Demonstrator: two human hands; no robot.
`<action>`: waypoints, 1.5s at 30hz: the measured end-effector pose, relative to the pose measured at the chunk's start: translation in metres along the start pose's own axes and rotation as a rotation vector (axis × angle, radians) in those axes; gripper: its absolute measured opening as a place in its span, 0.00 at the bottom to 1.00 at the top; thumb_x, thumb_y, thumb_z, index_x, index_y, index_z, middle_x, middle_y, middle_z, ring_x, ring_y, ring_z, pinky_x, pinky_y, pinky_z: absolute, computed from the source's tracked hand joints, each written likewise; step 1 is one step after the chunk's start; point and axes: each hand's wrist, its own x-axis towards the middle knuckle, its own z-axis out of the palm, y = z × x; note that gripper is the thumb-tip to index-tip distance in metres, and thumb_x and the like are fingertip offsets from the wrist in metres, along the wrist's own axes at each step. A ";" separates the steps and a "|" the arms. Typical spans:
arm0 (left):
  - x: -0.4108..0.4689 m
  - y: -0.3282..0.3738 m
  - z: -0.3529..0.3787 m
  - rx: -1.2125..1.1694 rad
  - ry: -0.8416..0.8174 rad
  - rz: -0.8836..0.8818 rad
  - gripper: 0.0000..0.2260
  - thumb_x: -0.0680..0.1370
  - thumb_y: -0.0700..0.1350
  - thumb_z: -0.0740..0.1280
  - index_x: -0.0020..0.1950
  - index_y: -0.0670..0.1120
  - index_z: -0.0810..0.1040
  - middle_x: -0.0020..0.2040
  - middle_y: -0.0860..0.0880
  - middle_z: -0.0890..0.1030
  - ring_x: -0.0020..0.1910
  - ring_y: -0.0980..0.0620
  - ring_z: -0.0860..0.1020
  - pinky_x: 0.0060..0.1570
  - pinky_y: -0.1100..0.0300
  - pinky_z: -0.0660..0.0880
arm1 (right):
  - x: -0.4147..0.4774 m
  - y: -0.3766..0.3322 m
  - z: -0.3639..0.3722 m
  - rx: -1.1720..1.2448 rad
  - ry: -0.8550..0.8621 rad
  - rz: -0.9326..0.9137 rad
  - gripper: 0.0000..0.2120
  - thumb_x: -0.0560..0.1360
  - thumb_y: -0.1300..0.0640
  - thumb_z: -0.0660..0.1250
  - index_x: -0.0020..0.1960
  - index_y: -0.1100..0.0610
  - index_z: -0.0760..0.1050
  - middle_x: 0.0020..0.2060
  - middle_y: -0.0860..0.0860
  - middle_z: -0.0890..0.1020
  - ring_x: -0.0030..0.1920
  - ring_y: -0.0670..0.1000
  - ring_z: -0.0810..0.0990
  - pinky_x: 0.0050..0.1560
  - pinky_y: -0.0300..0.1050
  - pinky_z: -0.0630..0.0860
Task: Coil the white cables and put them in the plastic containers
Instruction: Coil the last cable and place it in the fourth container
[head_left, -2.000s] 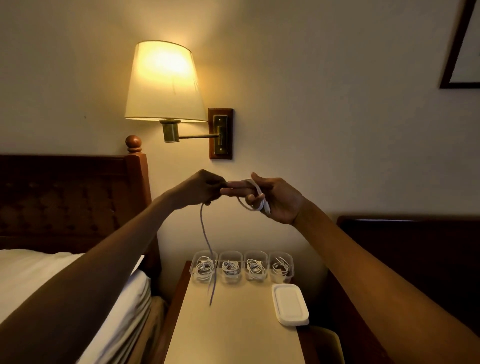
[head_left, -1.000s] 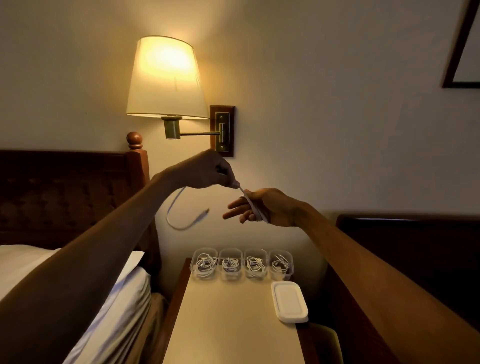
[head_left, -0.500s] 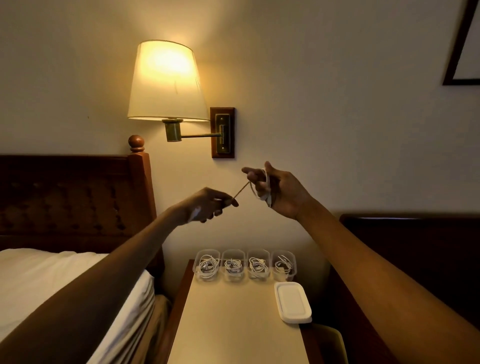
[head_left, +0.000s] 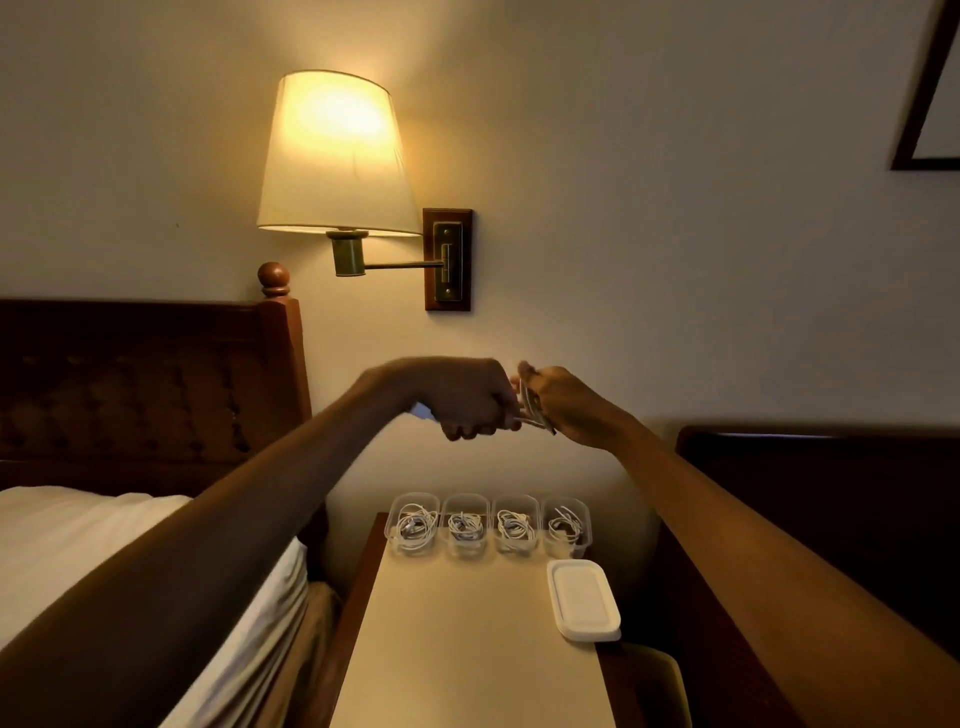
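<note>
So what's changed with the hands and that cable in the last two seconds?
The left hand has swung back against the right hand, winding the white cable round it; the long dangling tail is gone. Both still grip it. The four filled containers and white lid stayed put.

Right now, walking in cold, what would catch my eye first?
The lit wall lamp glows at upper centre. Below it, the left hand and right hand grip a white cable in mid-air. Four clear containers holding coiled cables line the far edge of the nightstand.
</note>
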 end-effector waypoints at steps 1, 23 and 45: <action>-0.005 0.001 -0.009 0.018 -0.031 0.007 0.11 0.81 0.37 0.62 0.60 0.39 0.79 0.39 0.47 0.77 0.32 0.56 0.72 0.31 0.64 0.73 | -0.001 0.002 -0.001 -0.037 -0.029 0.020 0.25 0.84 0.47 0.51 0.69 0.67 0.66 0.67 0.59 0.73 0.61 0.56 0.77 0.54 0.41 0.75; 0.022 -0.046 0.006 -0.383 0.683 0.202 0.07 0.81 0.34 0.62 0.54 0.36 0.79 0.45 0.44 0.83 0.43 0.53 0.84 0.46 0.63 0.81 | -0.020 -0.014 -0.006 0.869 -0.475 0.131 0.29 0.83 0.46 0.49 0.28 0.57 0.70 0.21 0.49 0.69 0.16 0.44 0.64 0.17 0.30 0.59; 0.027 -0.029 0.030 -1.064 0.349 0.085 0.15 0.76 0.39 0.71 0.60 0.34 0.74 0.52 0.37 0.82 0.53 0.41 0.83 0.54 0.53 0.81 | -0.026 -0.004 0.001 0.935 -0.010 0.119 0.16 0.81 0.48 0.59 0.50 0.62 0.71 0.26 0.54 0.80 0.23 0.47 0.79 0.30 0.36 0.80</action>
